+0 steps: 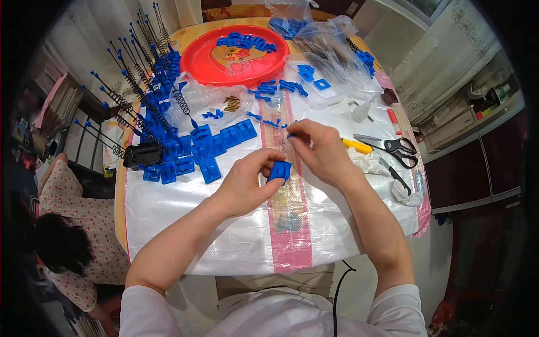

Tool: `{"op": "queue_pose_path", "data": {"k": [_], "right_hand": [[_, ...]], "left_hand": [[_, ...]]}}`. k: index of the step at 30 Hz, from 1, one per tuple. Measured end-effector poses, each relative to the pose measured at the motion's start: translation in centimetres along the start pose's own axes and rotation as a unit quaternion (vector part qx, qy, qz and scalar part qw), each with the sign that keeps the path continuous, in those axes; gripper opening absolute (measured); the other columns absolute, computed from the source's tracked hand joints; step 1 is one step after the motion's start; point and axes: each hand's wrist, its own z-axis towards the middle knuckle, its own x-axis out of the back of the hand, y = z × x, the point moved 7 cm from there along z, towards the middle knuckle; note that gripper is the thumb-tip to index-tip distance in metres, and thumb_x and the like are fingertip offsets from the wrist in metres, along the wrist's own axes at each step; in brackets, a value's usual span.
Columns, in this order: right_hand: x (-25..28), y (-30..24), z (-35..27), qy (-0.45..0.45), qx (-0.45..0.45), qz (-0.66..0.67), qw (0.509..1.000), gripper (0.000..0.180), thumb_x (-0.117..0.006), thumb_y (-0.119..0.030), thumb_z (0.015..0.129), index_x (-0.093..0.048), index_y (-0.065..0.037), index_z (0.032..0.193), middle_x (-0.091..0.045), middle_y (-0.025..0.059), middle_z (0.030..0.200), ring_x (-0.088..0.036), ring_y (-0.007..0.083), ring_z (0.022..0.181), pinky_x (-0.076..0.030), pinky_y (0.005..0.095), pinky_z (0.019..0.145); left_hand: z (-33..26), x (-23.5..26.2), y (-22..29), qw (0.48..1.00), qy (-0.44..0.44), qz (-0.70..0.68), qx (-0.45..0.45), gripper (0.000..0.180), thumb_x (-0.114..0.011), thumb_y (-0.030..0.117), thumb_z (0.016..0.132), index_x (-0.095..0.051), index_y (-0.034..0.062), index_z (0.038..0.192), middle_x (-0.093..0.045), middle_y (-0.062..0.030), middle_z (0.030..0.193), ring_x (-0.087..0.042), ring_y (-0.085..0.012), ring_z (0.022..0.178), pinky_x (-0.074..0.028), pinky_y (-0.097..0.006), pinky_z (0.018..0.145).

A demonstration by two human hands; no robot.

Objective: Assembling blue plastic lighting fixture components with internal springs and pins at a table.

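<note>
My left hand (252,177) is closed around a small blue plastic block (280,171), held above the table in front of me. Just beyond it and to the right, my right hand (320,147) pinches a tiny blue piece (290,135) between thumb and fingertips; most of that piece is hidden. The two hands are close but apart. Near my right fingertips lies a row of small blue plastic bits (268,121). Left of them, several flat blue square bases (216,145) sit side by side on the white sheet.
A crowd of blue bases with upright black springs (135,95) fills the left side. Behind stands a red tray (191,59) with blue parts. Brass pins (231,103) lie on a plastic bag. To the right are scissors (393,147), a yellow handle (357,146) and a black knife (396,175).
</note>
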Motion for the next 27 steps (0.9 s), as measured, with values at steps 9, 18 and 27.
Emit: {"op": "queue_pose_path", "data": {"k": [9,18,27], "right_hand": [[-4.8,-3.6,10.7,-0.017,0.121,-0.022,0.992,0.018,-0.072,-0.009,0.082,-0.07,-0.003,0.098,-0.073,0.0139,0.092,-0.071,0.0257,0.083,-0.055,0.0351,0.076],[-8.0,-1.8,14.1,-0.147,0.064,-0.121,0.98,0.019,-0.072,-0.019,0.08,-0.074,-0.004,0.091,-0.074,0.0138,0.088,-0.072,0.0285,0.085,-0.055,0.0387,0.078],[-6.3,1.7,10.7,-0.246,-0.05,-0.267,0.931,0.024,-0.073,-0.025,0.075,-0.077,-0.007,0.09,-0.073,0.0176,0.091,-0.071,0.0323,0.087,-0.056,0.0415,0.08]], "left_hand": [[-0.1,0.0,0.1,0.999,0.002,0.039,-0.031,0.038,-0.07,0.009,0.081,-0.06,0.0,0.117,-0.065,-0.0114,0.096,-0.059,-0.0181,0.082,-0.051,-0.032,0.078],[0.0,0.4,-0.4,0.998,0.027,0.015,-0.046,0.04,-0.07,0.007,0.081,-0.059,0.0004,0.119,-0.063,-0.0065,0.093,-0.054,-0.0118,0.076,-0.045,-0.027,0.069],[0.1,0.6,-0.7,0.998,0.042,-0.04,-0.023,0.042,-0.066,0.004,0.082,-0.057,0.0028,0.124,-0.064,-0.0064,0.096,-0.053,-0.0119,0.077,-0.044,-0.025,0.071]]}}
